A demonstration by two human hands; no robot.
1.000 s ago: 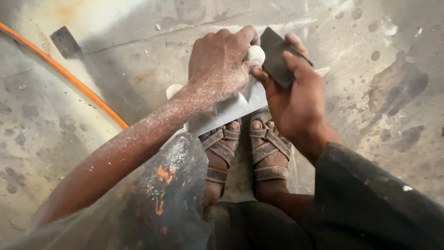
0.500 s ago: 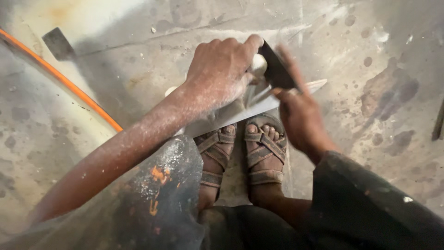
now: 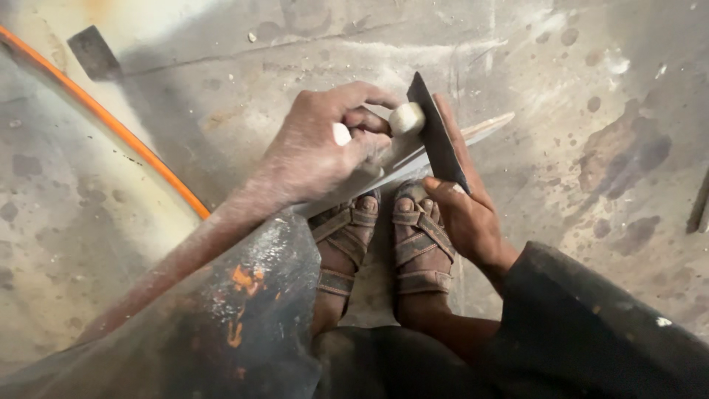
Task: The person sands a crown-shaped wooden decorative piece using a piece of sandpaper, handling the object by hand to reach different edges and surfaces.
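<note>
The pale wooden piece (image 3: 399, 159) lies slantwise across the tops of the person's two sandalled feet (image 3: 384, 236), its thin far end (image 3: 495, 122) running out up and to the right over the dusty concrete floor (image 3: 591, 74), which lies bare on that side up to a dark bar at the right edge (image 3: 698, 203). To the left an orange hose (image 3: 125, 137) curves from the upper left corner down toward the forearm, and a flat dark scrap (image 3: 94, 53) lies beyond it near the top edge. The left hand (image 3: 321, 148) comes in from the lower left, arm dusted white, knuckles up, fingers curled tight over the rounded knob end (image 3: 408, 118) of the wooden piece and pressing it down. The right hand (image 3: 461, 196) reaches from the lower right out of a dark sleeve (image 3: 591, 325), palm turned inward, fingers straight and extended, thumb clamping a dark sanding sheet (image 3: 437, 137) that stands on edge just beside the knob, touching the wood. A scuffed grey cloth with orange smears (image 3: 236, 318) covers the left knee in the foreground.
</note>
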